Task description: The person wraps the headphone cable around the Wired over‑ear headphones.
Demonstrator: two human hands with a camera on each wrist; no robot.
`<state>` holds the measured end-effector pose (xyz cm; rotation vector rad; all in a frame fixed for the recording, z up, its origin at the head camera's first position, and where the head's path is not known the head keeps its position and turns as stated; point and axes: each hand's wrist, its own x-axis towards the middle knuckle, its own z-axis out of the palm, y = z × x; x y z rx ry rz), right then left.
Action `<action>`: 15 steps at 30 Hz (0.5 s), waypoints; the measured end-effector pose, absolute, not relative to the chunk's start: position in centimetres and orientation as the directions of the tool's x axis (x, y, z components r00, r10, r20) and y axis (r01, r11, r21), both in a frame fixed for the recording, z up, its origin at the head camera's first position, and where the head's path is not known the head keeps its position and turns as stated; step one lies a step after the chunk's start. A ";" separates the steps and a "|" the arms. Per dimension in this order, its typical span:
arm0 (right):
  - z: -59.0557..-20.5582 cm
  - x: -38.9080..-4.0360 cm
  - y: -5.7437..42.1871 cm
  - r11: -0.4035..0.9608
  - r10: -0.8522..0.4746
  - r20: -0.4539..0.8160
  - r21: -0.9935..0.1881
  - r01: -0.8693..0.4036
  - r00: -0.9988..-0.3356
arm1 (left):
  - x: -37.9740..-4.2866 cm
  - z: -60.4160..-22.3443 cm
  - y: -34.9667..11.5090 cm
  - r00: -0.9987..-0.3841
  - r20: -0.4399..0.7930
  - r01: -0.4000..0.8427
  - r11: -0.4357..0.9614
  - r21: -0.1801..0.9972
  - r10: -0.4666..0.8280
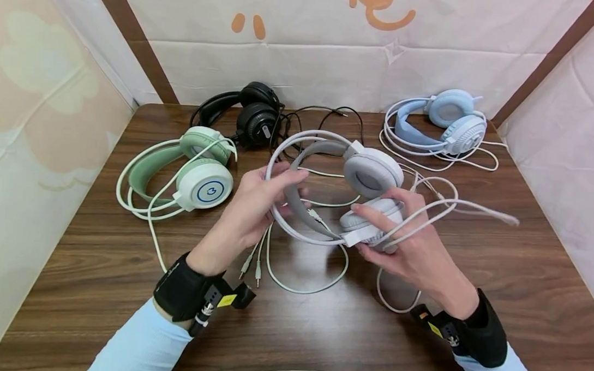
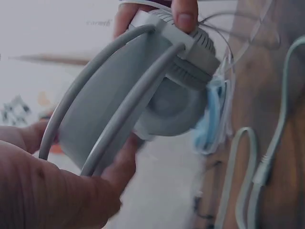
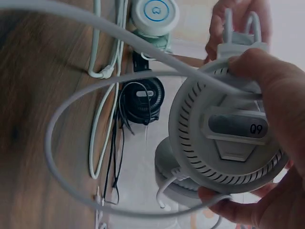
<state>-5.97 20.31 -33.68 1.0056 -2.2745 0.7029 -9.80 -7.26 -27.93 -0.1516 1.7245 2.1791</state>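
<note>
White headphones with grey cushions and a double-tube headband are lifted over the table, both ear cups facing right. My left hand grips the headband, thumb on one side and fingers on the other. My right hand holds the nearer ear cup, marked Q9, by its rim. Loops of the headphones' white cable pass over the right hand's fingers and stick out to the right. The far ear cup hangs beyond, its cushion showing.
Green-and-white headphones lie at left, black headphones at the back, light blue headphones at back right. Loose pale cables and plugs spread over the brown table. Fabric walls stand on three sides.
</note>
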 end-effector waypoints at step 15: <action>-32.5 -8.1 23.7 0.412 -0.219 0.680 -0.586 -0.698 -0.700 | -12.5 -29.0 -11.5 -0.957 -0.256 -0.285 -0.577 0.765 0.134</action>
